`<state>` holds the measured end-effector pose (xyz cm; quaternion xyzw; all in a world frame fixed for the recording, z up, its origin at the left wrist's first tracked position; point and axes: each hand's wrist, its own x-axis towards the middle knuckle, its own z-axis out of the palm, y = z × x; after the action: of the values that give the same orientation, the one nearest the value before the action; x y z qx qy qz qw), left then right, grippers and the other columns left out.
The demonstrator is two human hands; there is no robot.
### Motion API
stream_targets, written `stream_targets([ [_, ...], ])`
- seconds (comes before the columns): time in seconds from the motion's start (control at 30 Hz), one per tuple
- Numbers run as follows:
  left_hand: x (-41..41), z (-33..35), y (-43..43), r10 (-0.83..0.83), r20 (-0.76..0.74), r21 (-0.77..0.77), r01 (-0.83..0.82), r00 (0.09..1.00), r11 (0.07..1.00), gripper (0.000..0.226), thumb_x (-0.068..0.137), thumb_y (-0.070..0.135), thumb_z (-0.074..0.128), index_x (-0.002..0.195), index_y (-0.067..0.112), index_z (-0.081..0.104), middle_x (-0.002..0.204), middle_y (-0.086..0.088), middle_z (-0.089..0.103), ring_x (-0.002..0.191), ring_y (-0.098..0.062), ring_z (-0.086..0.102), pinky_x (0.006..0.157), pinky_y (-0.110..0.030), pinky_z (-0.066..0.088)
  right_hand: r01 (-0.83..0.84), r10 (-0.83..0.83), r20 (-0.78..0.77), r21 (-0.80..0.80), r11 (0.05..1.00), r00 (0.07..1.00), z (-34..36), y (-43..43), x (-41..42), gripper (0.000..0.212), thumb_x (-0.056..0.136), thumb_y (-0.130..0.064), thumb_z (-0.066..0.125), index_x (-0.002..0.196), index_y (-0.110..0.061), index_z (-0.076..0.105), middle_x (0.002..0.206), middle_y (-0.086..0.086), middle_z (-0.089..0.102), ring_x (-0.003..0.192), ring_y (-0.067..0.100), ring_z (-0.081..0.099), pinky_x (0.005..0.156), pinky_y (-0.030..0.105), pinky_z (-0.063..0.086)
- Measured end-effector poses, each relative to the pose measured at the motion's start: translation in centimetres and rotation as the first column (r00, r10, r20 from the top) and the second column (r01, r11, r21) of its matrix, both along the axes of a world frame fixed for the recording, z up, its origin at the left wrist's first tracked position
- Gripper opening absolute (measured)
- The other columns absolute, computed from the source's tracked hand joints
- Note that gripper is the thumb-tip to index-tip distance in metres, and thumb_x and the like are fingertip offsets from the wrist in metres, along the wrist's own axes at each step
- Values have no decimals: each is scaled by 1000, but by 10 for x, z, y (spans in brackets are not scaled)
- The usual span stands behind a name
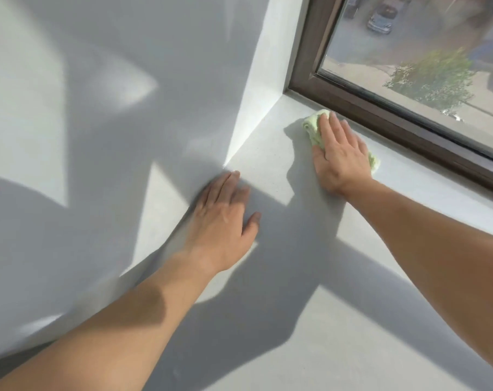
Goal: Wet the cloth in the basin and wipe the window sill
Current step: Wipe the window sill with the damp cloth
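Note:
A pale green cloth lies on the white window sill, close to the sill's far left corner and beside the brown window frame. My right hand presses flat on the cloth with straight fingers, covering most of it. My left hand rests flat on the sill's left end, where it meets the wall, and holds nothing. No basin is in view.
The brown window frame and glass run along the sill's far edge. A white wall and the white reveal bound the sill on the left. The sill widens toward me, crossed by arm shadows.

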<state>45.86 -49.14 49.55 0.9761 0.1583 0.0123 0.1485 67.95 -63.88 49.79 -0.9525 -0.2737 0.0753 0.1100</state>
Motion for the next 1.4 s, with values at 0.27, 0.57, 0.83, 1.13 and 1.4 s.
stream_targets([
  [0.27,-70,-6,-11,16,-70,71,-11,997,997,59,95,43,37,149,20,33,162,-10,20,151,-27,11,121,-45,12,-494,494,9,0,869,869,2,4,-72,59,102,-44,24,157,-36,6,166,-12,2,153,15,0,124,37,3],
  [0.57,-72,-7,-14,23,-44,79,-20,999,997,67,93,46,36,150,11,32,162,-10,21,151,-25,10,121,-45,13,-468,469,7,72,881,883,0,40,-108,57,104,-37,27,158,-29,12,167,-3,7,153,19,4,123,38,5],
  [0.83,-72,-15,-11,32,0,69,-32,999,997,75,93,47,36,152,3,22,161,-16,20,151,-26,15,121,-44,15,-191,193,-21,79,978,981,3,54,-82,55,105,-39,23,158,-32,11,167,-8,7,153,18,3,123,37,4],
  [1.13,-74,-18,-14,52,61,7,-53,997,999,75,91,44,39,150,1,23,160,-16,23,150,-26,13,122,-42,9,-113,113,-8,28,993,994,-4,1,-80,54,105,-42,22,157,-35,10,167,-10,7,153,21,4,123,40,4],
  [1.4,-88,-16,-5,53,191,-167,-21,980,986,49,92,32,46,129,1,47,142,-17,46,139,-35,35,114,-48,29,-507,507,5,-13,862,862,-4,-37,-150,55,103,-44,24,157,-36,15,165,-11,14,153,21,10,122,35,7],
])
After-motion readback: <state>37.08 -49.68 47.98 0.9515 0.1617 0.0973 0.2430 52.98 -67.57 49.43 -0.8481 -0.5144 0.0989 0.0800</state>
